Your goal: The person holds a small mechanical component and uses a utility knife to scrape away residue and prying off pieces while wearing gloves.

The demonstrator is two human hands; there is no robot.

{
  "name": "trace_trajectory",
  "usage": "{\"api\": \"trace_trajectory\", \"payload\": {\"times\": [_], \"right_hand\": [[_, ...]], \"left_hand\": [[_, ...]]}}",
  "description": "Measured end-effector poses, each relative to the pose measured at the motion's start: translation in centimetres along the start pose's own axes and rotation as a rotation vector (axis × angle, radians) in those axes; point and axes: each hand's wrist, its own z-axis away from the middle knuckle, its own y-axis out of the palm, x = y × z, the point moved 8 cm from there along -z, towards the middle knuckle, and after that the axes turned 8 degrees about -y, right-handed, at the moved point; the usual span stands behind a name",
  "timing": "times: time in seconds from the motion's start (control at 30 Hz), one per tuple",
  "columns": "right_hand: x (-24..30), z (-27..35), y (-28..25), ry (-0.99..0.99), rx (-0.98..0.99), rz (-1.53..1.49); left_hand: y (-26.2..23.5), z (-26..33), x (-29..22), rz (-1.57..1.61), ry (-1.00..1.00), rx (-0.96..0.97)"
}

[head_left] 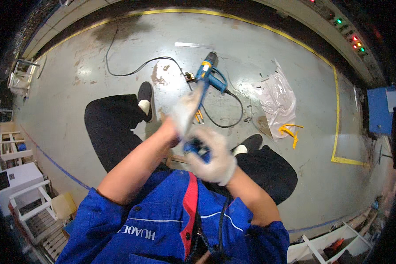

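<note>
Right hand (214,157), white-gloved, fingers curled round a blue piece (205,156), held low in front of the blue jacket (158,215). Left hand (185,111), also white-gloved, just beyond it, stretched away from the body; motion blur, so can't tell if its fingers are closed or spread. Blue strip (203,92) along its fingers is probably a held rod, but too smeared to be sure.

Both hands between the legs in black trousers (112,125), dark shoes (146,101) on the grey floor (303,176). Just past the hands, orange-handled tool (199,115) on the floor, partly hidden by the left hand. Right of it, small dark bits (248,115), then orange straps (290,130) at the near end of a crumpled clear plastic sheet (278,99).

Beyond the left fingers, blue power tool (205,70) lies with black nozzle toward the floor's far edge, black cord (226,126) looping back. Farther out, flat metal strip (193,45). Yellow line (198,11) runs along the far and right edges, cornering at right. Blue cabinet (378,114) past the right edge; panel with lit lamps (355,39) past the far-right corner.
</note>
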Motion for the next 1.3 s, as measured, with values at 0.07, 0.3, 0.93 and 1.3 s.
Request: {"api": "trace_trajectory", "payload": {"times": [0.07, 0.3, 0.93, 1.3], "right_hand": [[0.4, 0.1, 3.5, -0.065, 0.163, -0.011], [-1.6, -0.7, 10.6, 0.000, 0.304, -0.078], [-42.7, 6.9, 14.1, 1.252, -0.195, 0.407], [-55.1, -9.9, 9.7, 1.174, -0.017, 0.784]], "left_hand": [[-2.0, -0.3, 4.7, 0.234, -0.403, -0.046], [-5.8, -2.8, 6.2, 0.808, -0.215, -0.060], [-17.3, -10.4, -3.3, -0.833, 0.077, 0.159], [-18.2, -10.2, -2.6, -0.964, -0.039, 0.242]]}}
